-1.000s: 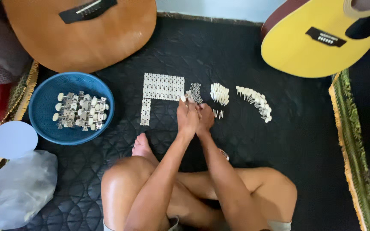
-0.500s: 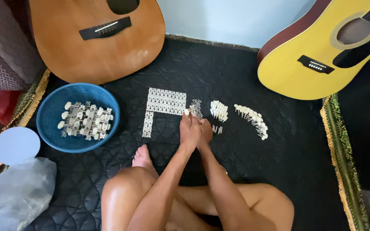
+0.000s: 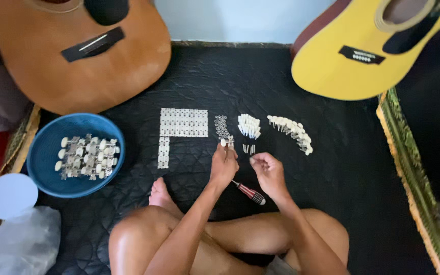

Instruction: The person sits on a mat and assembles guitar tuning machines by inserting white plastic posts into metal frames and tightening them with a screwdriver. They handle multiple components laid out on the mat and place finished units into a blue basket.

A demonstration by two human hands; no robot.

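My left hand [image 3: 224, 165] pinches a small metal tuning peg with a white knob [image 3: 224, 143], held just below a pile of small metal rings [image 3: 222, 126]. My right hand [image 3: 268, 173] hovers beside it with thumb and forefinger pinched together; anything between them is too small to see. A red-handled screwdriver [image 3: 251, 193] lies on the black quilted mat [image 3: 342, 168] between my wrists. A few tiny screws [image 3: 249, 148] lie just beyond my hands.
Metal plates [image 3: 183, 122] lie in rows, with white pegs [image 3: 249, 125] and a curved line of white-knobbed parts [image 3: 291, 132] to the right. A blue bowl [image 3: 47, 153] holds several tuning machines. Also in view: a brown guitar [image 3: 77, 56], a yellow guitar [image 3: 352, 66], a round lid [image 3: 11, 195] and a plastic bag [image 3: 19, 244].
My hands were pressed together over the small parts; now they are apart and drawn back toward me. The left holds a peg, and the screwdriver shows on the mat.
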